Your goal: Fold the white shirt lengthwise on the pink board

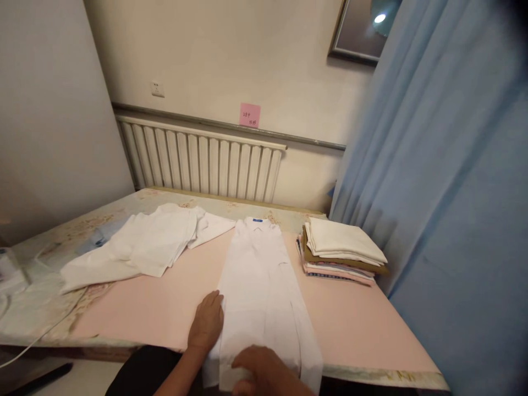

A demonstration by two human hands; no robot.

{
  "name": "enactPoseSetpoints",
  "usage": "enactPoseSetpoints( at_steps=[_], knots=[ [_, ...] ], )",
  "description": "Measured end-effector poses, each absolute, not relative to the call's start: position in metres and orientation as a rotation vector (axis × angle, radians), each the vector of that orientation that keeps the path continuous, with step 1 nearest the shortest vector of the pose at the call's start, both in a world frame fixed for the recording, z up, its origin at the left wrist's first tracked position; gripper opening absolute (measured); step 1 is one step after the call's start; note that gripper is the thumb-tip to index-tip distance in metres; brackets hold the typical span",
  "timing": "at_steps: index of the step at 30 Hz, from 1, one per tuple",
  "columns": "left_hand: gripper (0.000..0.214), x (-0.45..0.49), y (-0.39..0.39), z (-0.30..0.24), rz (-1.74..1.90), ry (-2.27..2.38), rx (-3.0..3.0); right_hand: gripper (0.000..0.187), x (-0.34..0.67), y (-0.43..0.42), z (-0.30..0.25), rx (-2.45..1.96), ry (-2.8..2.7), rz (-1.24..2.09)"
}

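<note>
A rumpled heap of white cloth [152, 242] lay on the left. Next, the left hand [207, 322] lay flat, fingers straight, at the left edge of a smooth, long white shirt [259, 275] in the middle. The right hand [260, 367] was over its near end; I couldn't tell if those fingers gripped. A boxy folded stack [344, 250] sat right.
</note>
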State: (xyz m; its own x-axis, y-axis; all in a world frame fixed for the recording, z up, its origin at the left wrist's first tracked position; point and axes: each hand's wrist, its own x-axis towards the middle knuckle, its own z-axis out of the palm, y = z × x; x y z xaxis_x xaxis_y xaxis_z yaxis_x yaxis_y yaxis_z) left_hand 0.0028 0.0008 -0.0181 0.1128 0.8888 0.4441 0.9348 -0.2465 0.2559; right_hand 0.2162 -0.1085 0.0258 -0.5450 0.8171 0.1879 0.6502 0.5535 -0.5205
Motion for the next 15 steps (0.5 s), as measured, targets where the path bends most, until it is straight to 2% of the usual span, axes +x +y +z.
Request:
enactPoseSetpoints(
  at_steps=[3,7,15],
  knots=[
    [0.035,0.003,0.001,-0.019,-0.820,-1.857,-2.273,0.034,0.222,-0.093,0.025,-1.244,-2.302,0.372],
    [0.035,0.002,0.002,-0.021,-0.839,-1.843,-2.271,0.046,0.230,-0.071,0.012,-1.233,-2.346,0.144],
    [0.036,0.003,0.002,-0.019,-0.809,-1.831,-2.276,0.053,0.236,-0.069,0.007,-1.220,-2.441,0.213]
  ],
)
